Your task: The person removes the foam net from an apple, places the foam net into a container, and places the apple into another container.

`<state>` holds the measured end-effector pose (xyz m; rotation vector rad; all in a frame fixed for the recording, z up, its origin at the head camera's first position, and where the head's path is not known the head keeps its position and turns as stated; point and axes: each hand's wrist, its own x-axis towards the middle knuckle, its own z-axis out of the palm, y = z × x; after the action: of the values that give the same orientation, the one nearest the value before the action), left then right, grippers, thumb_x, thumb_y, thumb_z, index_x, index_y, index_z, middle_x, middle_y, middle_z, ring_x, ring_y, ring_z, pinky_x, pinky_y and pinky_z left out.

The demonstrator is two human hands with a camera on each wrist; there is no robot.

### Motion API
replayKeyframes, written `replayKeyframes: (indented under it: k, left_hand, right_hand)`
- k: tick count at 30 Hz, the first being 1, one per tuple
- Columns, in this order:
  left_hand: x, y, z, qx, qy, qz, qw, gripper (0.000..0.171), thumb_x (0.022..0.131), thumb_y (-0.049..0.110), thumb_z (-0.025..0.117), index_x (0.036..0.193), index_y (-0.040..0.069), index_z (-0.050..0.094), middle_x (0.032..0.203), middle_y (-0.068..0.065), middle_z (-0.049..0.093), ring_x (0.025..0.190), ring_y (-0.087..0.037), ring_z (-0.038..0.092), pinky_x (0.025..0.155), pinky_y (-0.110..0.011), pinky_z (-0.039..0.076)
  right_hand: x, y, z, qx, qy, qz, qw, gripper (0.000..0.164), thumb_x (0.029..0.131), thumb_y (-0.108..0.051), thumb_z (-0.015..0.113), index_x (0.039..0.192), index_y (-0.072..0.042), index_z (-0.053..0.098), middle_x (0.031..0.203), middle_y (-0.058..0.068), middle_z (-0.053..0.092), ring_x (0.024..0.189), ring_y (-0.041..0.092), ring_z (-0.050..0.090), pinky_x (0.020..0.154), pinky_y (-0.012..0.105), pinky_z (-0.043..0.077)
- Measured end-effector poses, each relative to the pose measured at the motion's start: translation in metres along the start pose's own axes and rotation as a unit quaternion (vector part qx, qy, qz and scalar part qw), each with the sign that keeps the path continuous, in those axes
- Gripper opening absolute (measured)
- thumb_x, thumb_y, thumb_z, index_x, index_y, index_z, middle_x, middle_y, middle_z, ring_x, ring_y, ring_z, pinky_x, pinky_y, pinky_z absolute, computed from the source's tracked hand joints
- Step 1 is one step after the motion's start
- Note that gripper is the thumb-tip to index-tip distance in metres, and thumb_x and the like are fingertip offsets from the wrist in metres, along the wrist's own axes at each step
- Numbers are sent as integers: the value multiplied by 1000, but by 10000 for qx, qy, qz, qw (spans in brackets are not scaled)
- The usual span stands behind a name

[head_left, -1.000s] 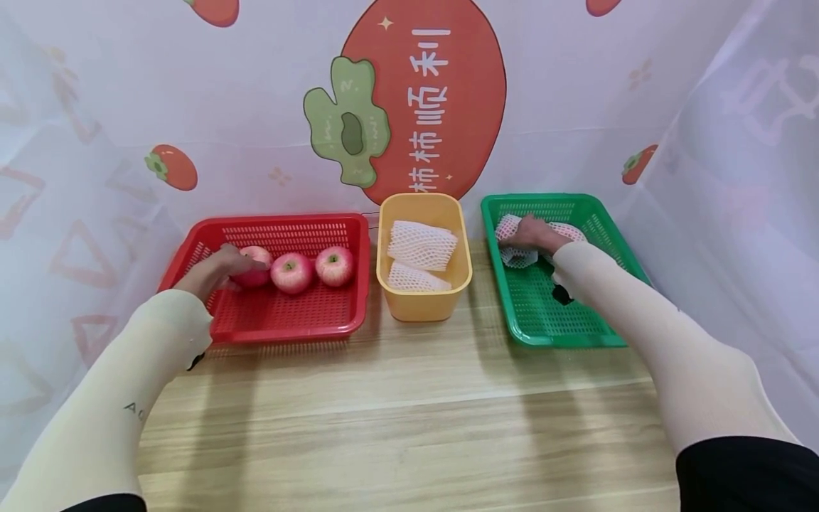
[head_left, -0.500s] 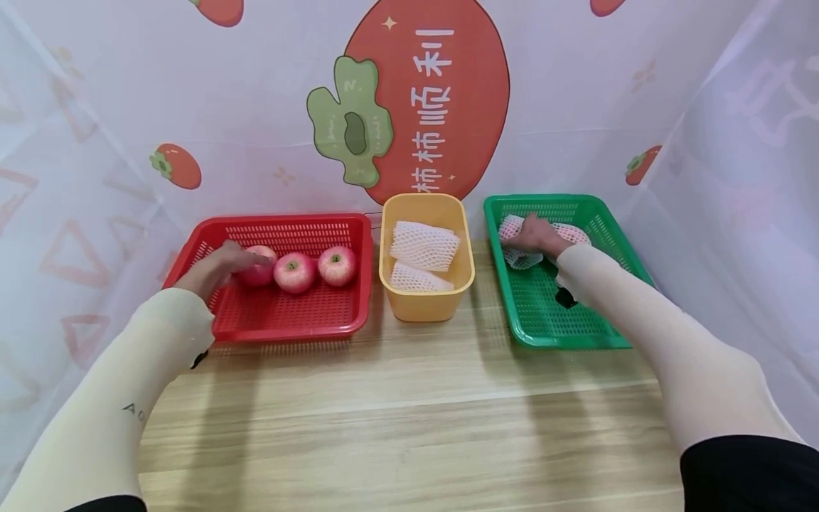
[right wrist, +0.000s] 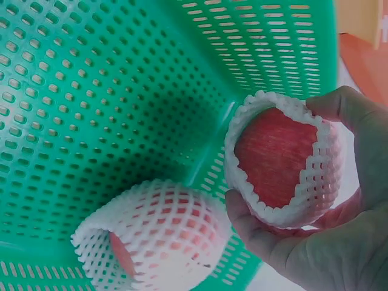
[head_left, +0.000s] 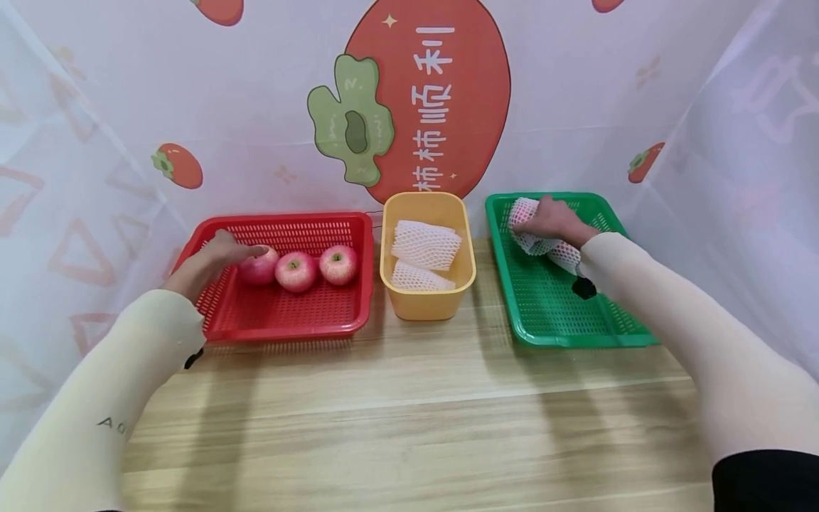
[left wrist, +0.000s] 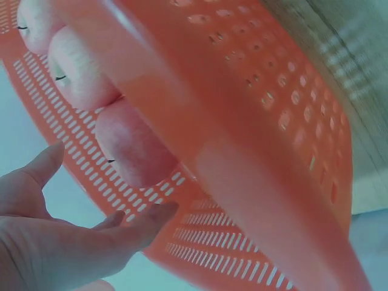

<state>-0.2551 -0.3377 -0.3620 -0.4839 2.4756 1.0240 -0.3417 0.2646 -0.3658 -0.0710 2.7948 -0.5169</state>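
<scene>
Where the right grip [right wrist: 351, 242] pinches, netting [right wrist: 319, 179] opens wristward.

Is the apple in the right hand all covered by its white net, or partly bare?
Partly bare: in the right wrist view, the white net leaves the apple uncovered at its open end.

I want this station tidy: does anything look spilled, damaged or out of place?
No spill or damage shows among the round red apples or white foam-net sleeves. Oddly, the large orange-red fruit print on the white backdrop lies sideways, its leafy green cap pointing left.
</scene>
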Motion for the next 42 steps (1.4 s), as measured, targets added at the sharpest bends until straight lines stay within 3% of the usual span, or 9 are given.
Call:
replayKeyframes:
  k: [7, 14, 20, 28, 33, 42]
  left_hand:
    - [-11, 6, 4, 60, 349, 297, 9989, 94, 102, 43, 66, 158, -9, 12, 146, -33, 33, 135, -48, 36, 112, -63, 45]
    - [-30, 17, 4, 407, 325, 545, 9972, 106, 103, 49, 61, 161, -12, -3, 155, -40, 24, 142, -53, 30, 115, -70, 39]
    - [-43, 19, 7, 714, 369, 1017, 9916, 106, 103, 51, 61, 161, -13, -1, 157, -42, 25, 143, -55, 30, 116, -72, 34]
    - [-64, 28, 14, 845, 583, 1580, 9821, 104, 103, 46, 65, 162, -12, 4, 159, -42, 27, 146, -57, 30, 117, -72, 32]
    - [-76, 36, 25, 997, 620, 1783, 9770, 103, 101, 45, 68, 162, -12, 8, 160, -41, 27, 147, -56, 30, 117, -73, 32]
    - [-100, 46, 51, 1232, 672, 2508, 9578, 95, 100, 36, 73, 162, -12, 19, 157, -39, 32, 146, -55, 32, 115, -72, 35]
  right_hand:
    - [-17, -1, -18, 289, 177, -175, 9993, 81, 95, -52, 68, 137, 12, 41, 120, 31, 56, 98, 39, 59, 75, 45, 56]
    - [-34, 0, -43, 251, 224, -257, 9991, 90, 96, -54, 68, 149, 12, 36, 132, 34, 53, 109, 44, 59, 84, 52, 58]
    - [-46, 3, -52, 222, 327, -411, 9984, 91, 95, -51, 71, 150, 12, 35, 132, 35, 53, 109, 45, 59, 81, 51, 58]
    - [-65, 3, -57, 293, 409, -739, 9960, 87, 92, -43, 80, 146, 11, 39, 127, 35, 57, 101, 44, 64, 69, 43, 61]
    - [-80, -4, -55, 264, 361, -865, 9953, 89, 90, -43, 83, 148, 9, 40, 130, 33, 57, 104, 45, 63, 74, 46, 62]
    - [-108, -20, -42, 113, 332, -1091, 9934, 94, 87, -40, 85, 154, 2, 35, 133, 30, 55, 110, 45, 60, 79, 51, 62]
